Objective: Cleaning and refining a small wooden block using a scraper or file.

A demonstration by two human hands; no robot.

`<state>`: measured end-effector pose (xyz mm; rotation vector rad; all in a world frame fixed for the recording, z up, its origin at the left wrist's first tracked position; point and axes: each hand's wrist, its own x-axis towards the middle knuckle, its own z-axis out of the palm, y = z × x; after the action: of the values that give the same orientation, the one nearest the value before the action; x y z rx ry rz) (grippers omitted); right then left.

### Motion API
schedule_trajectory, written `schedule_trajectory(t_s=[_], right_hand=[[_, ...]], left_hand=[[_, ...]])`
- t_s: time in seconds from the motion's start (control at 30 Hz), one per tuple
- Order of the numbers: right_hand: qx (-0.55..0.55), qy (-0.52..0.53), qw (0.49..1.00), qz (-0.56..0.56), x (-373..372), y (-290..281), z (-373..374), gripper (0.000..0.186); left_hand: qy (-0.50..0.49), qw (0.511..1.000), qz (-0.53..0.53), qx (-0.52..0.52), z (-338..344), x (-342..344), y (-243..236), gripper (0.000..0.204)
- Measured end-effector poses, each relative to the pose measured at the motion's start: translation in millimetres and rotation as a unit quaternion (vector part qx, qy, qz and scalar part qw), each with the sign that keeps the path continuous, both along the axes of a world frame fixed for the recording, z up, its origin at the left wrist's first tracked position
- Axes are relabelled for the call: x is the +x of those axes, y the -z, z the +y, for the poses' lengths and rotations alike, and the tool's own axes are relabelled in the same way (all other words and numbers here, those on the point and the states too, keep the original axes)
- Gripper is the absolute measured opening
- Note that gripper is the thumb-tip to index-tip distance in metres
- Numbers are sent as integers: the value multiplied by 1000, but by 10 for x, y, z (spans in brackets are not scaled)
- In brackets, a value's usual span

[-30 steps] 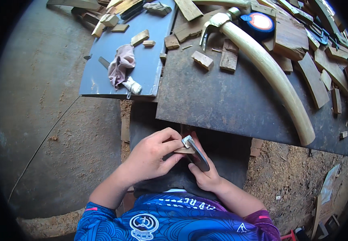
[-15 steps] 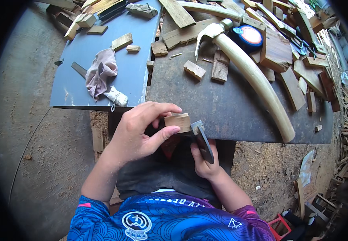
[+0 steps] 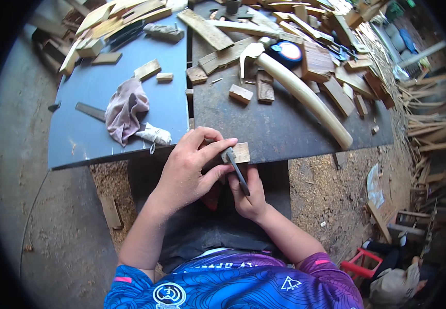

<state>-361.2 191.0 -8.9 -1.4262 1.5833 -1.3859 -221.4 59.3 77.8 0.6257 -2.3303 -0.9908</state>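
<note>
At the near edge of the dark tabletop, my left hand (image 3: 188, 167) pinches a small wooden block (image 3: 242, 153) between thumb and fingers. My right hand (image 3: 251, 198) is closed round a dark, flat metal tool with a squared end (image 3: 241, 177); its exact kind I cannot make out. The tool's squared end overlaps the block's left part, beside my left fingertips. Whether they touch is hard to tell. Beyond my hands, a claw hammer (image 3: 305, 95) with a pale curved wooden handle lies on the table.
Left, on the blue-grey board (image 3: 78, 139), a crumpled cloth (image 3: 126, 110) covers part of a blade with a wrapped handle (image 3: 155, 134). A round tape measure (image 3: 286, 51) and several wood offcuts (image 3: 315, 62) lie behind the hammer. A red stool (image 3: 361, 262) and another person (image 3: 395, 283) are lower right.
The block and the tool's squared end have come together, with the tool moved left onto the block. The block has turned in my left hand. My view has shifted.
</note>
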Motion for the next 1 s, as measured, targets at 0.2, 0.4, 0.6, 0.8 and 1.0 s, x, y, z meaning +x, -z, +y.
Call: schedule_trajectory(t_s=[0.2, 0.4, 0.6, 0.8, 1.0], right_hand=[[0, 41, 999, -17, 67, -14, 45, 40], [15, 42, 995, -86, 116, -19, -89, 26], [-49, 3, 999, 11, 124, 151, -184, 35], [-67, 8, 996, 63, 103, 210, -228, 60], [-15, -99, 995, 14, 123, 257, -310, 68]], left_hand=[[-21, 999, 13, -26, 35, -59, -2, 47], [-21, 999, 18, -42, 70, -59, 7, 44], [-42, 997, 12, -71, 131, 43, 13, 46], [-41, 981, -144, -123, 339, 75, -226, 67], [-139, 969, -147, -145, 582, -112, -78, 68]])
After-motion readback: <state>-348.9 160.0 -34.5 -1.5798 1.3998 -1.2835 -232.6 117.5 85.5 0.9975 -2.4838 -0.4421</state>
